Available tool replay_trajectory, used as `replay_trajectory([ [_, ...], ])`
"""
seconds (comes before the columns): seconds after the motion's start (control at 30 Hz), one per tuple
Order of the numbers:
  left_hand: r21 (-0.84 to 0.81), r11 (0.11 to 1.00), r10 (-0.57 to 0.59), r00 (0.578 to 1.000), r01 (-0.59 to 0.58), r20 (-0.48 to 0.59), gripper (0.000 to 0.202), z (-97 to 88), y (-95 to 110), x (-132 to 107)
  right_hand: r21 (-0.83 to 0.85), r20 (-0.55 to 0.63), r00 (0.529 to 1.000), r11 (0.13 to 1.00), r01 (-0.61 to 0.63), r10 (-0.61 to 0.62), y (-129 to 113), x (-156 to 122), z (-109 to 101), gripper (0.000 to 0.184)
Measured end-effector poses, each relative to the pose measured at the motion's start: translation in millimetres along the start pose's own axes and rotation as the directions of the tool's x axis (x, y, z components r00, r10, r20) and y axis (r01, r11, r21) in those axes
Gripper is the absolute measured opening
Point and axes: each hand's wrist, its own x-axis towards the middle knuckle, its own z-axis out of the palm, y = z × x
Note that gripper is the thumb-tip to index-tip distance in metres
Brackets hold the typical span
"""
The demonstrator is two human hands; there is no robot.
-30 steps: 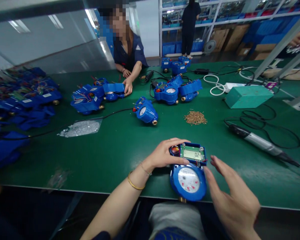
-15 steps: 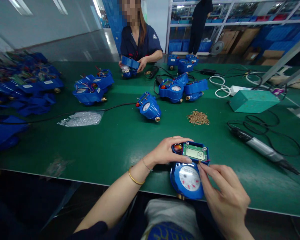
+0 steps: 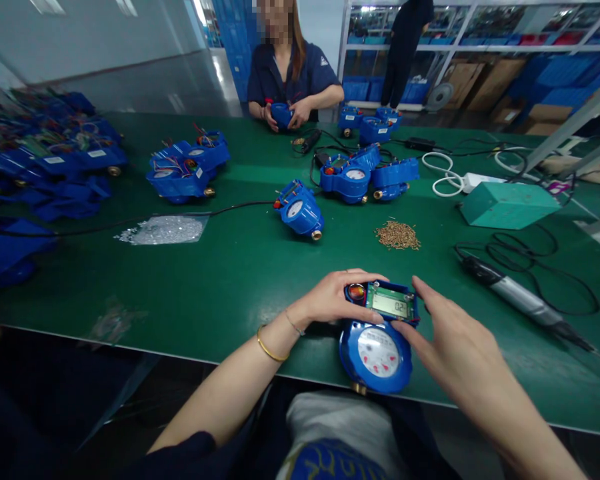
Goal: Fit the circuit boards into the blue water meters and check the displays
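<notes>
A blue water meter (image 3: 377,347) with a round white dial and an exposed green circuit board with a small display lies at the near edge of the green table (image 3: 240,280). My left hand (image 3: 333,297) grips its upper left side, fingers curled over the top. My right hand (image 3: 450,347) holds its right side, thumb at the board's lower corner and a finger along the upper right edge.
Another blue meter (image 3: 300,212) lies mid-table, with a pile of brass screws (image 3: 398,235), a bag of clear small parts (image 3: 163,230), an electric screwdriver (image 3: 517,298) with coiled cable, and a teal box (image 3: 507,203). More meters are stacked left and centre. A person (image 3: 293,73) opposite holds a meter.
My right hand has opened from pinching at the board's lower edge and now clasps the meter's right side. The person opposite has drawn a meter close to the body.
</notes>
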Motion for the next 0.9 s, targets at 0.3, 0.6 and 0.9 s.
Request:
replay_trajectory([
  [0.3, -0.02, 1.0, -0.016, 1.0, 0.015, -0.02, 0.059, 2.5, 0.7, -1.2, 0.213, -0.093, 0.981, 0.966, -0.145, 0.168, -21.2, -9.2, -8.5, 0.025],
  [0.6, -0.012, 1.0, 0.0, 1.0, -0.001, -0.028, 0.059, 2.1, 0.6, -1.1, 0.248, -0.119, 0.989, 0.967, -0.06, 0.092, -18.8, -11.6, -8.3, 0.011],
  [0.9, -0.004, 1.0, 0.011, 0.999, -0.011, -0.031, 0.059, 2.2, 0.4, -1.1, 0.244, -0.06, 0.995, 0.966, 0.09, -0.077, -6.0, -6.4, -14.1, 0.017],
])
